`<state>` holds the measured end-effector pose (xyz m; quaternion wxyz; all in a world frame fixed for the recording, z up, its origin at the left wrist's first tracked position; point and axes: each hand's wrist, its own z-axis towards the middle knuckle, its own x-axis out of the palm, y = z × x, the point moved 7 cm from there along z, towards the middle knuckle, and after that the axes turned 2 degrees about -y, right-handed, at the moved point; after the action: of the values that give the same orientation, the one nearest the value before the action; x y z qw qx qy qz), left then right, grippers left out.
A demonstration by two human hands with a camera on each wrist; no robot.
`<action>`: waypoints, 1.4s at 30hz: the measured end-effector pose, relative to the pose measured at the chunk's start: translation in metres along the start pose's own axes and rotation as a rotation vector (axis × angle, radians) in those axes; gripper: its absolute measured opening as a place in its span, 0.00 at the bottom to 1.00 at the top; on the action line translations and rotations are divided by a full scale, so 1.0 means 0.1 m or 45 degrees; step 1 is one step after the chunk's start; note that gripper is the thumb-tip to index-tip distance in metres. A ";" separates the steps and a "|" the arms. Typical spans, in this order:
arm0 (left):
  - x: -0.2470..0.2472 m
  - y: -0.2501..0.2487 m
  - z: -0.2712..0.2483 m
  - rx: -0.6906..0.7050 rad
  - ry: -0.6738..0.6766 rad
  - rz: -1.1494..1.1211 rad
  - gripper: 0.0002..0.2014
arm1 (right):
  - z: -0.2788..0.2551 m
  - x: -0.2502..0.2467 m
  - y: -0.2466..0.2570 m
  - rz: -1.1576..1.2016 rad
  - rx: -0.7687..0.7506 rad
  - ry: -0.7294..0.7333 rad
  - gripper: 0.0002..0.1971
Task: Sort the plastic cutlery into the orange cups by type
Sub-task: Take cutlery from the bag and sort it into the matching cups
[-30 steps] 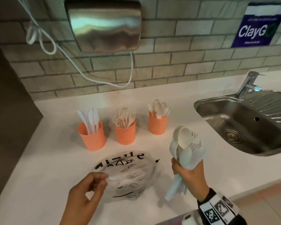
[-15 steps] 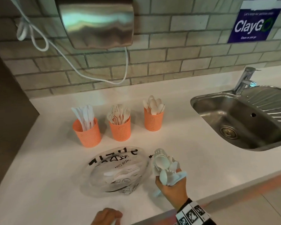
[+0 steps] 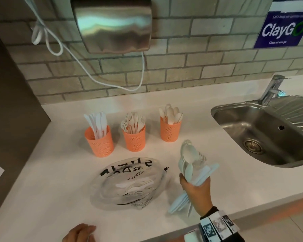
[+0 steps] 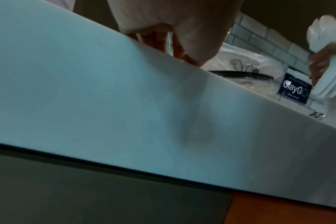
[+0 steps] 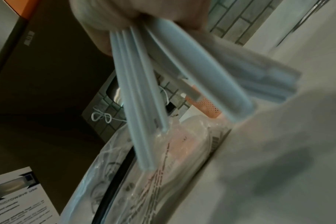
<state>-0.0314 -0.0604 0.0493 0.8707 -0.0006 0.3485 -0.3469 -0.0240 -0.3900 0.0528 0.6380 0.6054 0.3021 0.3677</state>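
Three orange mesh cups stand in a row on the white counter: the left cup [image 3: 99,141] holds knives, the middle cup [image 3: 134,139] forks, the right cup [image 3: 170,131] spoons. In front of them lies a clear printed plastic bag [image 3: 129,184] with a few white pieces inside. My right hand [image 3: 197,193] grips a mixed bundle of white cutlery [image 3: 191,163] upright, right of the bag, spoon bowls on top. The right wrist view shows the bundle's handles [image 5: 144,91] fanning out below the fist. My left hand [image 3: 79,233] rests at the counter's front edge, fingers [image 4: 155,40] hanging down, holding nothing.
A steel sink [image 3: 252,110] with a tap [image 3: 271,89] fills the right side. A hand dryer [image 3: 112,23] and its white cable [image 3: 101,79] hang on the brick wall behind the cups. A dark panel [image 3: 10,102] bounds the counter on the left.
My left hand has let go of the bag and drawn back to the counter's front edge. The right hand dropped towards me with the bundle, still gripping it.
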 end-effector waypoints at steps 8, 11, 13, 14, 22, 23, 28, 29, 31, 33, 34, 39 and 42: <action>0.55 0.24 -0.63 -0.721 0.039 -0.200 0.18 | -0.11 0.23 -0.09 -0.830 -0.480 0.417 0.21; 0.55 0.12 -0.61 -0.681 0.014 -0.180 0.19 | -0.16 0.30 -0.27 -0.794 -0.437 0.457 0.20; 0.56 0.15 -0.62 -0.675 0.056 -0.165 0.19 | -0.14 0.25 -0.28 -0.656 -0.393 0.380 0.20; 0.56 0.18 -0.61 -0.699 0.100 -0.167 0.18 | -0.11 0.21 -0.23 -0.542 -0.360 0.302 0.21; 0.66 -0.49 0.14 -0.889 0.300 -0.906 0.10 | 0.24 0.17 0.36 0.492 -0.060 0.009 0.11; 0.74 -0.61 0.28 -0.995 0.330 -1.081 0.09 | 0.24 0.22 0.44 0.567 -0.046 0.004 0.08; 1.27 -1.20 0.48 -1.893 0.647 -1.873 0.21 | 0.15 0.35 0.67 0.531 -0.160 -0.018 0.11; 1.31 -1.32 0.49 -2.036 0.670 -2.025 0.23 | 0.11 0.36 0.69 0.508 -0.182 -0.019 0.10; 1.34 -1.47 0.50 -2.252 0.636 -2.232 0.22 | 0.01 0.42 0.66 0.482 -0.196 0.033 0.03; 1.36 -1.55 0.53 -2.309 0.579 -2.307 0.19 | -0.10 0.45 0.57 0.426 -0.195 0.053 0.16; 1.34 -1.58 0.55 -2.301 0.585 -2.310 0.17 | -0.13 0.47 0.53 0.392 -0.189 0.064 0.22; 1.32 -1.55 0.58 -2.308 0.600 -2.282 0.19 | -0.15 0.50 0.38 0.345 -0.087 0.077 0.32; 1.34 -1.45 0.59 -2.311 0.477 -2.306 0.17 | -0.16 0.56 0.33 0.288 -0.044 0.111 0.37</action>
<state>-0.0142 -0.2659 0.0475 -0.0458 -0.7733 0.4492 -0.4451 -0.0101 -0.3339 0.0877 0.5891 0.6080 0.2528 0.4683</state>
